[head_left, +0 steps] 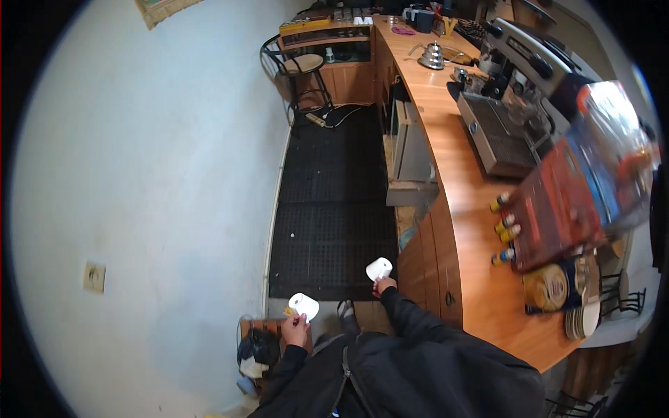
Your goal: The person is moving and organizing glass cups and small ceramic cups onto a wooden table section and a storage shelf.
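Observation:
My left hand [295,330] is closed at the lower edge of a white cup [306,307], which is tilted and has a small dark spot on it. Something small and yellowish shows beside those fingers, too small to name. Farther right, my right hand [382,285] grips a second white cup [379,269] from below, its fingers pinched near the base. Both cups are held in the air in front of my body, apart from each other. The right one is close to the counter's wooden front.
The wooden counter [446,139] runs along the right, bearing an espresso machine [502,132], a kettle [433,56], a red display box [557,209], small bottles and stacked plates [582,320]. A bar stool [303,66] stands far ahead on the black mat [334,209]. A small wooden stand [268,325] is at left.

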A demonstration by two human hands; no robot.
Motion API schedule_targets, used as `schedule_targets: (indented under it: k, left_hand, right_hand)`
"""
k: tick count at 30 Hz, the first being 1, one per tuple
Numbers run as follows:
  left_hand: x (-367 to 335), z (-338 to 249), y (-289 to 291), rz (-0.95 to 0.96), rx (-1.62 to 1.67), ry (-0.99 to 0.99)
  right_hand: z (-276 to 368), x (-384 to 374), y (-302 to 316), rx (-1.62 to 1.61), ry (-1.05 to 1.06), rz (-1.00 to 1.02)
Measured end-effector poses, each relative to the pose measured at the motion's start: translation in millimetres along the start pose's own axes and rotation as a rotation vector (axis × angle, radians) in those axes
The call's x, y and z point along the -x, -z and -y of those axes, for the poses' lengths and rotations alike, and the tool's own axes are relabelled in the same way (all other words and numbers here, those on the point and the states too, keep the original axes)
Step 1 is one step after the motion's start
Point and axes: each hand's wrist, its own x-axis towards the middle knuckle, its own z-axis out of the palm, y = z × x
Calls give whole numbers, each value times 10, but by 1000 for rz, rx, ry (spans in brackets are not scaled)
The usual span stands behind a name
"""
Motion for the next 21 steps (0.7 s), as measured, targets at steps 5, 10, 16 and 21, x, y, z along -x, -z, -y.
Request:
schedule_targets:
  k: [5,10,16,21]
  left_hand:
    - [-1588,-770,-837,228,-166,-128]
    - [-2981,-1712,-2467,194,-219,-314]
    - [-4586,-3073,-4191,227,-156,-581]
    - [-5896,-4240,-5268,146,-206,-838]
  right_hand:
    - [1360,-294,-590,240,131,-58]
    - [2755,-401,-1647,191,375,109]
    - [4909,-946,-2942,160,635,215]
    - [6499,-1502,-3997,240,834,208]
